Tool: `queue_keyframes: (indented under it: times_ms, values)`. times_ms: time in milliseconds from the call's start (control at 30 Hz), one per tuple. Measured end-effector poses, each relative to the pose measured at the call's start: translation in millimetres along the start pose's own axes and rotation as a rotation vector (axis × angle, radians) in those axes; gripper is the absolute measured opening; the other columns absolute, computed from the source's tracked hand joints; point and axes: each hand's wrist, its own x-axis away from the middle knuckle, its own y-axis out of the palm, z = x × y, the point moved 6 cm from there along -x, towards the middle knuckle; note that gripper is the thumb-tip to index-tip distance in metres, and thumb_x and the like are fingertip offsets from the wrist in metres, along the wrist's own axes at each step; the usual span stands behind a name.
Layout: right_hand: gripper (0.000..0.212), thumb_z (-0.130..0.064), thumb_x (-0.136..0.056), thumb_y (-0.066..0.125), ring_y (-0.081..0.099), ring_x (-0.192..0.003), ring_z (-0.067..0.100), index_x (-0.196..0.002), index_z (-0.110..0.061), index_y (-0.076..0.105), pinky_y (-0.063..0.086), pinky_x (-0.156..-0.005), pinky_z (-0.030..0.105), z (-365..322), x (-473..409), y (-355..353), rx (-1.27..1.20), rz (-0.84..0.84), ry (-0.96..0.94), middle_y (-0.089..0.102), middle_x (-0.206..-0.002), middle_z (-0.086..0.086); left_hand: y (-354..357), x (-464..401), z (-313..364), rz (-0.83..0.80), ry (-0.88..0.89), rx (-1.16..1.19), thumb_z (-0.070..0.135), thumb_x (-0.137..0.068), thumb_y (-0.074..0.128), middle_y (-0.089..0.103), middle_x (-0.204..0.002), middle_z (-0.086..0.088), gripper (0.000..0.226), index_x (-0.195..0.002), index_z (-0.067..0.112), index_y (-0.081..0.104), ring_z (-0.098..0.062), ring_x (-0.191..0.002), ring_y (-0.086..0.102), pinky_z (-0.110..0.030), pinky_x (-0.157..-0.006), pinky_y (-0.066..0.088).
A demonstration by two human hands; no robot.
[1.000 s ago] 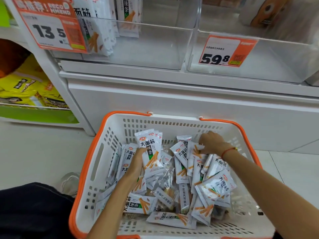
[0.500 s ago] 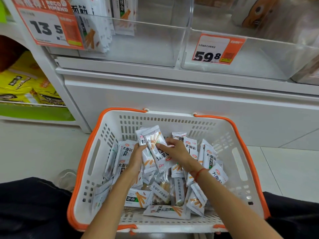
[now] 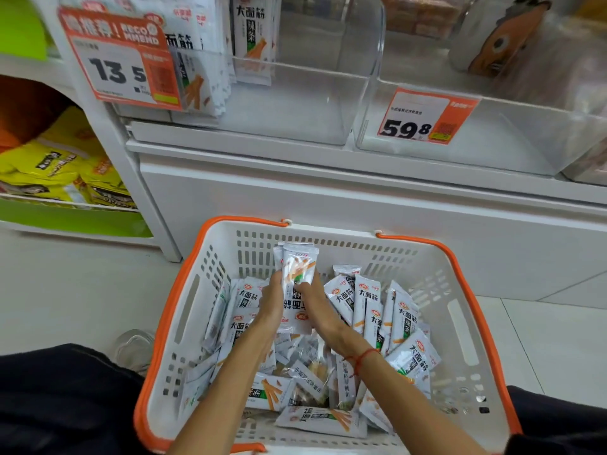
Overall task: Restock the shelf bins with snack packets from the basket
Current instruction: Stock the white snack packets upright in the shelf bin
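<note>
Your left hand (image 3: 273,298) and right hand (image 3: 313,298) clasp a small stack of snack packets (image 3: 297,284) between them, upright over the basket (image 3: 197,290). Square the stack's edges, keep both palms pressing in, then lift it to the clear shelf bin (image 3: 295,103) above left. A second ago your right hand was rummaging apart from the left.

The right hand (image 3: 315,298) has left the far pile and now meets the left hand (image 3: 272,298), both squaring a stack of snack packets (image 3: 297,284) upright between them.
</note>
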Motion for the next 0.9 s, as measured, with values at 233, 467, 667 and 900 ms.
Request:
queue_keyframes:
  times_ms: [233,467,667,900]
  values:
    - [0.037,-0.027,-0.100,0.044,0.055,-0.117,0.017,-0.136,-0.024,0.041,0.044,-0.103,0.038,-39,-1,-26,0.249,-0.254,0.023,0.056,-0.130,-0.005,1,37,37,-0.126,0.004,0.096,0.047,-0.097,0.036,0.067,-0.113,-0.012,0.044,-0.117,0.019,0.064,-0.029,-0.103,0.062,-0.044,-0.094,0.049]
    - [0.029,-0.019,-0.093,0.057,0.063,-0.091,0.018,-0.121,-0.012,0.061,0.052,-0.071,0.027,-63,12,-49,0.491,0.137,-0.104,0.068,-0.107,0.007,-8,42,11,-0.107,-0.022,0.127,0.061,-0.094,0.032,0.057,-0.129,-0.001,0.056,-0.125,0.021,0.055,-0.023,-0.112,0.057,-0.040,-0.091,0.048]
    - [0.033,-0.015,-0.094,0.057,0.054,-0.069,0.002,-0.126,-0.017,0.059,0.040,-0.060,0.012,-111,28,-63,0.644,-0.622,0.102,0.066,-0.085,-0.013,-18,44,10,-0.181,-0.071,0.040,0.035,-0.101,0.039,0.071,-0.103,-0.013,0.035,-0.105,0.013,0.066,-0.027,-0.092,0.067,-0.043,-0.088,0.052]
    - [0.046,-0.023,-0.072,0.081,0.045,-0.095,0.013,-0.115,-0.020,0.064,0.037,-0.089,0.026,-99,3,-12,1.343,-0.758,0.054,0.052,-0.102,-0.005,0,38,-19,-0.315,-0.223,-0.176,0.065,-0.082,0.054,0.061,-0.108,-0.024,0.067,-0.110,0.005,0.062,-0.032,-0.096,0.054,-0.043,-0.076,0.043]
